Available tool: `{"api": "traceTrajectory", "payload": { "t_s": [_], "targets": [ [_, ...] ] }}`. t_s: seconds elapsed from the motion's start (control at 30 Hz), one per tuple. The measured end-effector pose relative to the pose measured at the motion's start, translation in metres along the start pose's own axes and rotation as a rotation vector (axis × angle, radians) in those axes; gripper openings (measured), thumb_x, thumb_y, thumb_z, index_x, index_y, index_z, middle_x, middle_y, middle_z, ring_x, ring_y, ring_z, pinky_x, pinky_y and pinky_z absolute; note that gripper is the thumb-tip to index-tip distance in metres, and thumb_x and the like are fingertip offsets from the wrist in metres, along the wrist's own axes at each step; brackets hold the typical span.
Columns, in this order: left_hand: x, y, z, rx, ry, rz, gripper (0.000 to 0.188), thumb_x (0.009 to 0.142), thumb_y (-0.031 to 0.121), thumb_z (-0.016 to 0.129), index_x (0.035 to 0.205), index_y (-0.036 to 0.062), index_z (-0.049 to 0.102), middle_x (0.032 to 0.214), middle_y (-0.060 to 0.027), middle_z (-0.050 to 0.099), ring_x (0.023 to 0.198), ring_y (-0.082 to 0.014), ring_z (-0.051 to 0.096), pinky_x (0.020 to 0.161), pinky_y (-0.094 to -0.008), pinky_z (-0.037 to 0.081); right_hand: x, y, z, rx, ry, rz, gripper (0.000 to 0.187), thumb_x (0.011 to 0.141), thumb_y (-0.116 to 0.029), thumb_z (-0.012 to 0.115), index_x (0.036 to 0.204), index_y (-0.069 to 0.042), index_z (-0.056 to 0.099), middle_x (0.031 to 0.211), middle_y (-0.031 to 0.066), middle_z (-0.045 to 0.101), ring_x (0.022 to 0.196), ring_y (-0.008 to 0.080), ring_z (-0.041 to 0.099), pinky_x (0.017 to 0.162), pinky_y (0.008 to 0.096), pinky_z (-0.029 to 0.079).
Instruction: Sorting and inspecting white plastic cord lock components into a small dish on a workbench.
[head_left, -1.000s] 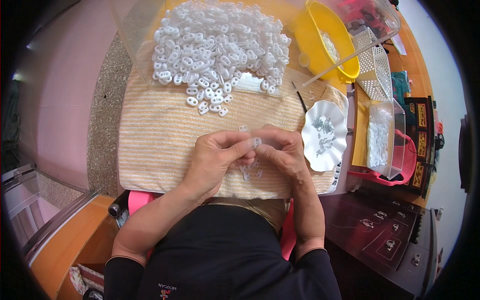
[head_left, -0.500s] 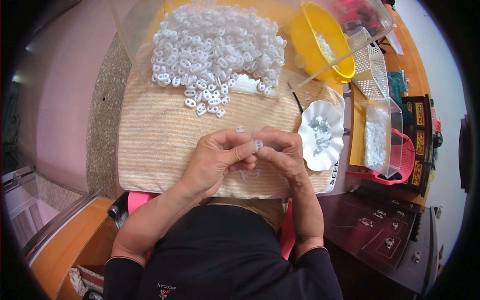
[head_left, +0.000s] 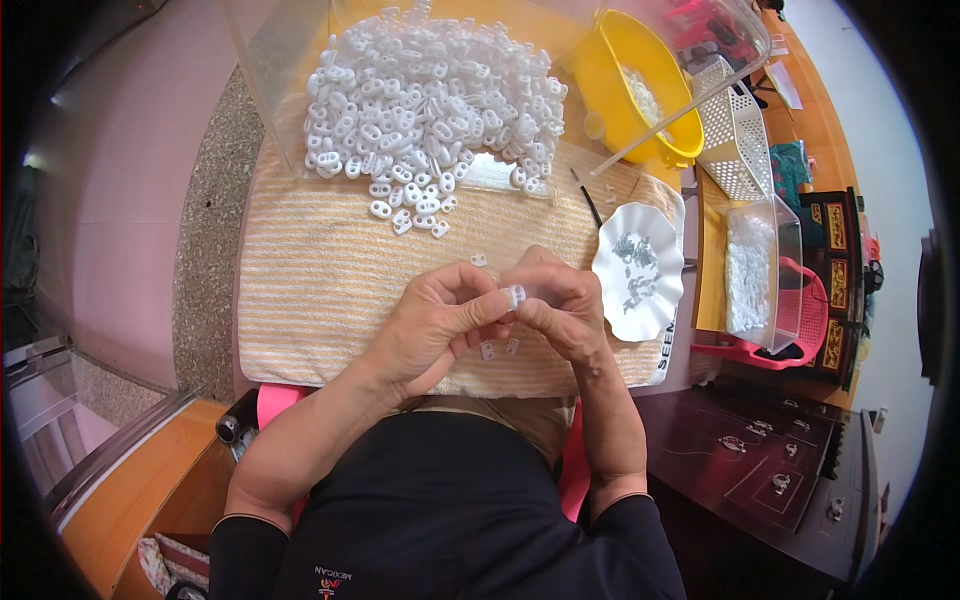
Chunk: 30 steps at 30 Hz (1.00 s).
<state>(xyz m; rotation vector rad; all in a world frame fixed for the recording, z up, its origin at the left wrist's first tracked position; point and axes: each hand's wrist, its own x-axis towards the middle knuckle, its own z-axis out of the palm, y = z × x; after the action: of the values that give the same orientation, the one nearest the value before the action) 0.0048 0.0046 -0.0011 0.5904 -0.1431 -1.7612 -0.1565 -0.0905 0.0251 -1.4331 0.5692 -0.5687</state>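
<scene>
Between my two hands is a small white oval plastic piece with two holes (head_left: 515,294). My left hand (head_left: 440,318) pinches it from the left with thumb and fingers. From the right, the thumb and fingers of my right hand (head_left: 562,303) close on the same piece, and part of it is hidden. A loose white piece (head_left: 478,260) lies on the striped towel (head_left: 300,290) just beyond my hands, and small white parts (head_left: 488,350) lie on the near side. Farther off is a big heap of similar white pieces (head_left: 430,100), spilling toward me.
A white scalloped dish (head_left: 610,300) with small grey bits stands right of my hands, with a thin dark brush-like tool (head_left: 588,200) beside it. Behind are a yellow basin (head_left: 610,90), a white perforated basket (head_left: 735,150) and a clear box of white parts (head_left: 750,270). A clear panel edge (head_left: 650,130) slants over the far side.
The fingers of my right hand have shifted slightly, with the index finger lifted a little and smeared by motion. The white piece stays between both hands, turned slightly.
</scene>
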Motion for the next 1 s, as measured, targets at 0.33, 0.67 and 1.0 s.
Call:
{"api": "traceTrajectory", "payload": {
  "t_s": [0.33, 0.67, 1.0],
  "targets": [
    [-0.005, -0.001, 0.006, -0.020, -0.047, 0.034, 0.010, 0.088, 0.010, 0.068, 0.088, 0.0037, 0.061, 0.085, -0.0069, 0.066, 0.076, -0.0161, 0.064, 0.073, -0.0275, 0.054, -0.003, -0.006, 0.003, -0.040, -0.018, -0.010, 0.024, 0.082, -0.014, 0.075, 0.099, 0.002, 0.069, 0.086, 0.0064, 0.061, 0.074, 0.0117, 0.056, 0.064, 0.0231, 0.044],
    [-0.002, -0.007, 0.003, -0.005, -0.049, 0.087, 0.006, 0.089, 0.007, 0.067, 0.088, 0.0048, 0.062, 0.087, -0.0062, 0.067, 0.079, -0.0147, 0.065, 0.076, -0.0279, 0.056, -0.003, 0.002, 0.000, 0.017, -0.057, -0.001, 0.023, 0.085, -0.010, 0.072, 0.102, 0.004, 0.066, 0.088, 0.0052, 0.062, 0.078, 0.0104, 0.059, 0.068, 0.0227, 0.048],
    [-0.001, -0.002, 0.007, 0.018, 0.004, 0.064, 0.012, 0.089, 0.008, 0.066, 0.101, 0.0064, 0.061, 0.105, -0.0095, 0.067, 0.086, -0.0133, 0.065, 0.079, -0.0293, 0.056, 0.000, -0.013, -0.008, -0.088, 0.499, -0.274, 0.008, 0.093, -0.007, 0.059, 0.097, 0.000, 0.057, 0.077, 0.0043, 0.056, 0.065, 0.0126, 0.057, 0.059, 0.0265, 0.048]
  ]
}}
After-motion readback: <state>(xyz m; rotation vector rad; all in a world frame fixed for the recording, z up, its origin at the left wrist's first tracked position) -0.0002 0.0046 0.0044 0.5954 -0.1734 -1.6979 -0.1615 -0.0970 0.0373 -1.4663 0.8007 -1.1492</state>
